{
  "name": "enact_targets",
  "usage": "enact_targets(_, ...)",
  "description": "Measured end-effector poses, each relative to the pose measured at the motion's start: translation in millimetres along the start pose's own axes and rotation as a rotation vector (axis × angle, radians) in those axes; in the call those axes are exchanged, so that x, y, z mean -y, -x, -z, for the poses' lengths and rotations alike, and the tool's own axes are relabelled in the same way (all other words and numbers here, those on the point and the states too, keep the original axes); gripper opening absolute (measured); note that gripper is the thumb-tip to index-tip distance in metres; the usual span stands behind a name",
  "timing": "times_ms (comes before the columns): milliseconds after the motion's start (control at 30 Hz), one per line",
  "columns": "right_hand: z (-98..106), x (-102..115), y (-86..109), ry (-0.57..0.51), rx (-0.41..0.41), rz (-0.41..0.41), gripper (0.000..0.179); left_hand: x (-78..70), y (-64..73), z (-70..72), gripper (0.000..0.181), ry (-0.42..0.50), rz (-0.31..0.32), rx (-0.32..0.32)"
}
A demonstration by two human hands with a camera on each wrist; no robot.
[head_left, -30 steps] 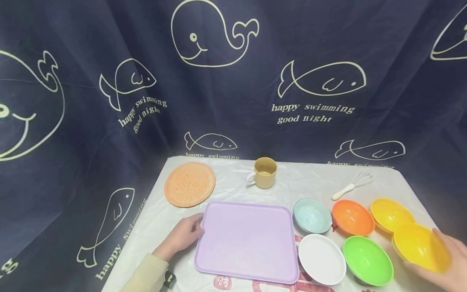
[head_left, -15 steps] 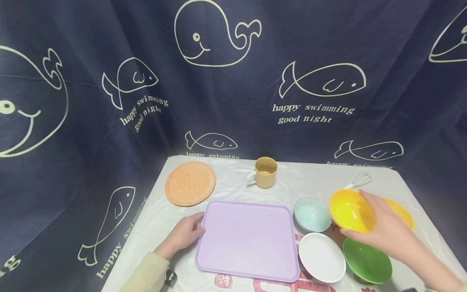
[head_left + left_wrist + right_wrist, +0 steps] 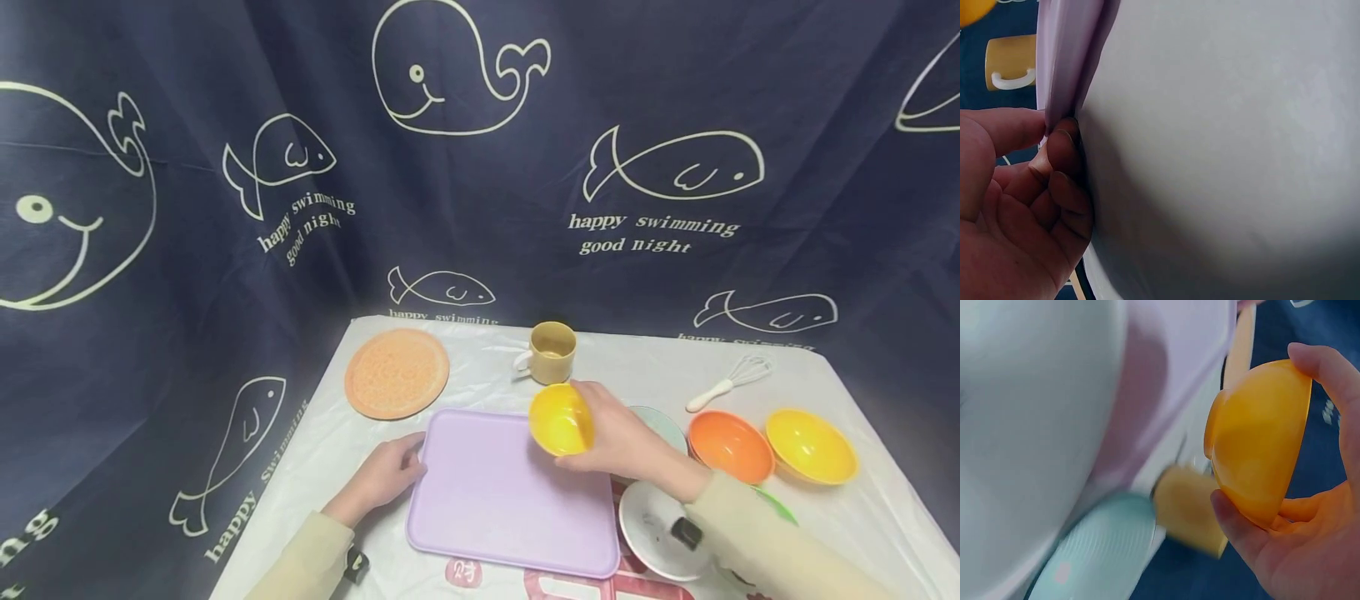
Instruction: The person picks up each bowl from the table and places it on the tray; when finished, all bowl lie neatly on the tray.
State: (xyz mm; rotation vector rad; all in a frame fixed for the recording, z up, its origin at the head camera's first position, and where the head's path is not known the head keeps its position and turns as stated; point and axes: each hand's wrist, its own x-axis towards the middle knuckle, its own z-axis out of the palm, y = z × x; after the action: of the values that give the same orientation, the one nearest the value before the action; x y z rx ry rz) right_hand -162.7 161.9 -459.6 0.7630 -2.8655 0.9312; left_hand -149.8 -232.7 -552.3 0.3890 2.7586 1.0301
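A yellow bowl is in my right hand, above the far right part of the purple tray. In the right wrist view the thumb and fingers grip the bowl by its rim and side, and its foot is off any surface. At the tray's left edge, my left hand pinches the rim between thumb and fingers; the left wrist view shows this hand close up on the tray edge. My right forearm partly hides the light blue bowl, the white bowl and the green bowl.
An orange round plate lies at the back left. Behind the tray stands a tan mug with a white handle. To the right are an orange bowl, a second yellow bowl and a white whisk.
My right hand has carried the yellow bowl leftward from the table's right side, past the other bowls, to over the tray. My left hand has stayed at the tray's left edge.
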Motion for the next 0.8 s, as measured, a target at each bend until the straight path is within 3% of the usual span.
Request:
enact_targets(300, -61, 30, -47.3, -0.048, 0.151, -0.02, 0.116, -1.6, 0.3, 0.0, 0.056, -0.003, 0.03, 0.006)
enact_targets(800, -113, 52, -83.5, -0.099, 0.17, -0.009, 0.119, -3.0, 0.7, -1.1, 0.058, 0.002, 0.078, 0.023)
